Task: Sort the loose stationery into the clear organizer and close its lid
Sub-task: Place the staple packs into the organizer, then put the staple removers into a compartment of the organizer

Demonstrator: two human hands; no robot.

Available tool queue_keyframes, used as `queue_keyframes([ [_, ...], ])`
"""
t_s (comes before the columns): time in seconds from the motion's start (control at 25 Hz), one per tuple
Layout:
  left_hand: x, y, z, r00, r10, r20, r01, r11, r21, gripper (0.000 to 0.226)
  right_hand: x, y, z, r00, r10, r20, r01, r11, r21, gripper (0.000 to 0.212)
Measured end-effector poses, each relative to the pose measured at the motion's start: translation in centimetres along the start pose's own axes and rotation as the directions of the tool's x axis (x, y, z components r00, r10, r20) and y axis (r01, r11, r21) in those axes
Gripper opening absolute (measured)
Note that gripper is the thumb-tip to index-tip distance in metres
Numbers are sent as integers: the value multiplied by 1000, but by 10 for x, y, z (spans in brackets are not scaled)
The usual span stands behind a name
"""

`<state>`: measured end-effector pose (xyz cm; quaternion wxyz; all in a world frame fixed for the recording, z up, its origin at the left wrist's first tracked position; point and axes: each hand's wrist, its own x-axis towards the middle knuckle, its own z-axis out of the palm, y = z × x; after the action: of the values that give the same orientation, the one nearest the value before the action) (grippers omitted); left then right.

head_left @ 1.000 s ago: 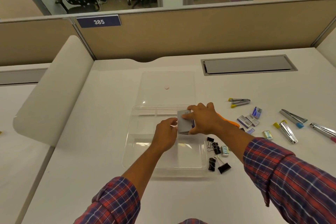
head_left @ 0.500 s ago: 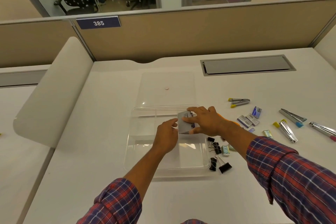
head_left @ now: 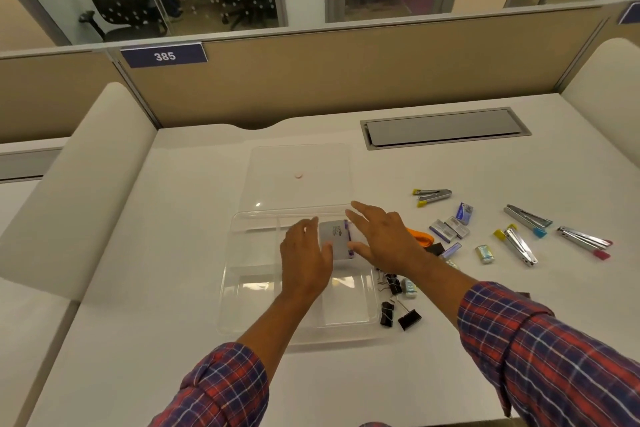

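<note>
Fingers of both hands are spread and loose, gripping nothing: the left hand (head_left: 306, 255) hovers palm-down over the middle of the clear plastic compartment organizer (head_left: 242, 291), the right hand (head_left: 382, 241) just beside it over the organizer's right part, thumb near a flat grey box with a purple edge (head_left: 335, 240). That grey box lies between the two hands in an upper-right compartment; whether any fingertip touches it cannot be told. Organizer's clear flat lid (head_left: 301, 173) lies open on the white desk (head_left: 138, 288), flat behind the tray, with a small pink dot on it. Other compartments look bare, as far as the transparent walls allow a reading. Outside the tray, to its right: black binder clips (head_left: 398, 314) just beside the right wall, a small pale wrapped eraser (head_left: 409, 288) among them, an orange strip (head_left: 420, 236) partly hidden behind the right wrist, small staple boxes (head_left: 450, 227) in blue, purple and grey, another small wrapped piece (head_left: 483, 253), and four metal staple removers with coloured tips (head_left: 519, 246) spread well apart toward the desk's right edge, one with yellow tips (head_left: 433, 196) lying farther back. Judgement: early stage. One item appears placed; nearly all the loose stationery is left to sort, and the lid is not yet closed.
</note>
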<state>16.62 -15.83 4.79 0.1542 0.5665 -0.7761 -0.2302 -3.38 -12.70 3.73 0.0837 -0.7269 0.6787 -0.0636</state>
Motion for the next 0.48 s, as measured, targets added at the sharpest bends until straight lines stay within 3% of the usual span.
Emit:
queue_keyframes([
  [0.16, 10, 26, 17, 984, 166, -60, -155, 975, 161, 68, -17, 18, -5, 993, 117, -24, -117, 993, -28, 78],
  [0.48, 42, 114, 67, 951, 310, 23, -308, 930, 200, 67, -68, 103, -30, 975, 207, -81, -210, 977, -32, 77],
])
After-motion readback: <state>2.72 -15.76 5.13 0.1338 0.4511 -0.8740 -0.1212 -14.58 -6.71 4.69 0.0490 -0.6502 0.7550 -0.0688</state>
